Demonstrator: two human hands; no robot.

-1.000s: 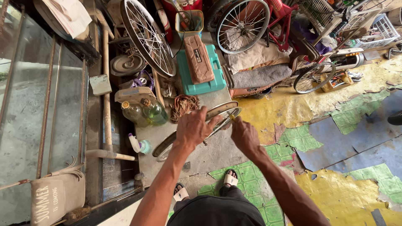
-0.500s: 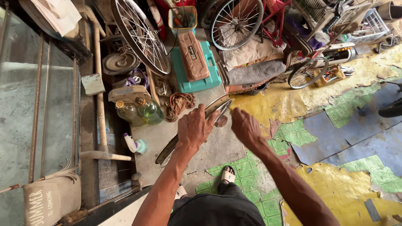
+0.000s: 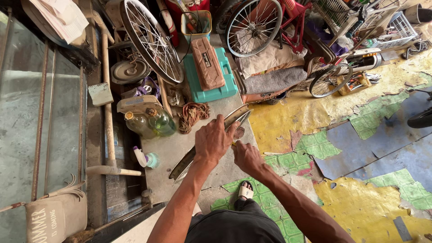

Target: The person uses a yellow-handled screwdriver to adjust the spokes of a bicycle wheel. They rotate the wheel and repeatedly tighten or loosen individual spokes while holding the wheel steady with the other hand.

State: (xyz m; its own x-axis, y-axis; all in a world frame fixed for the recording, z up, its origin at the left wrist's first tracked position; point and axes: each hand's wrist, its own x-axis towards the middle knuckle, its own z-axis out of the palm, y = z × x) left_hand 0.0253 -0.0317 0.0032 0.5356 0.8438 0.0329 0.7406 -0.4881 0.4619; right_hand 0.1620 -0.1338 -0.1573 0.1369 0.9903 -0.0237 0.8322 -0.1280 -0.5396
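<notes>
On the concrete floor ahead of the person, a teal plastic case [image 3: 211,87] lies with a ribbed brown oblong box [image 3: 208,64] on top, a small dark label stuck to the box's lid. To the left stand a yellowish plastic jug [image 3: 135,113] and a round green glass bottle [image 3: 161,122], and nearer the wooden ledge a small white-and-purple tube [image 3: 139,156] lies by a teal cap. At the bottom left a beige cloth cushion [image 3: 50,215] carries dark printed letters.

The left hand [image 3: 212,140] comes down from a nearly straight arm, its fingers wrapped over the upper edge of a long curved silver metal mudguard [image 3: 204,145] that runs slantwise from lower left to upper right, just above the floor in front of the person's sandalled foot [image 3: 245,192]. The right hand [image 3: 245,156] sits just beside it, fingers curled in narrowly and pinching something small and yellow against the mudguard; what it is cannot be told.

Compared with half a second ago, the hands have drawn closer together, the right one now tucked under the left thumb, while the mudguard keeps its slant.
</notes>
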